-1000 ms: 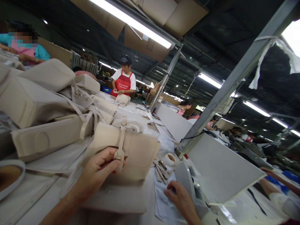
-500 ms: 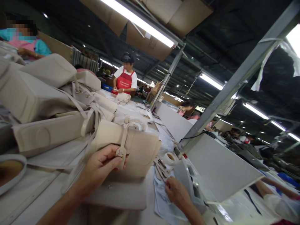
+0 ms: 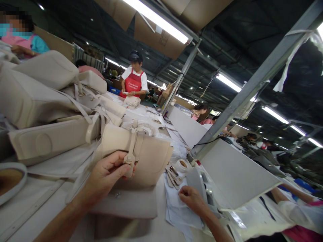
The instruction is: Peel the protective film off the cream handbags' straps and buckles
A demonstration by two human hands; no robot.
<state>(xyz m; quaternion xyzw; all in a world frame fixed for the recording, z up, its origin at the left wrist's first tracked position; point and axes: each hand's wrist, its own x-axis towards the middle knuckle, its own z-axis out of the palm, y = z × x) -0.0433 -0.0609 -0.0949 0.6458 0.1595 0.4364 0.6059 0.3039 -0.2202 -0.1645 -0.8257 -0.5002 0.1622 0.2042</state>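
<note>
A beige handbag [image 3: 153, 158] stands on the table in front of me, its lower flap [image 3: 128, 205] spread toward me. My left hand [image 3: 107, 173] is closed on the end of the bag's strap tab [image 3: 129, 159], thumb in front and fingers partly hidden behind it. The tab carries small gold-coloured metal fittings. To the right, my right hand [image 3: 193, 200] is curled over light blue cloth [image 3: 175, 210], fingertips drawn together. Whether something small sits in those fingers is hidden. Beige strap pieces with metal clips [image 3: 173, 178] lie just beyond it.
More beige bags [image 3: 58, 134] are piled at the left, near a round tape roll [image 3: 11, 183]. A small white tape roll [image 3: 183, 164] and a grey tape dispenser [image 3: 199, 183] stand at the right, before a white panel [image 3: 237, 174]. A co-worker in a red apron [image 3: 133, 84] stands across the table.
My right hand has lifted slightly off the blue cloth, which was bunched under its fingers before. My left hand keeps hold of the strap tab. The view has shifted a little.
</note>
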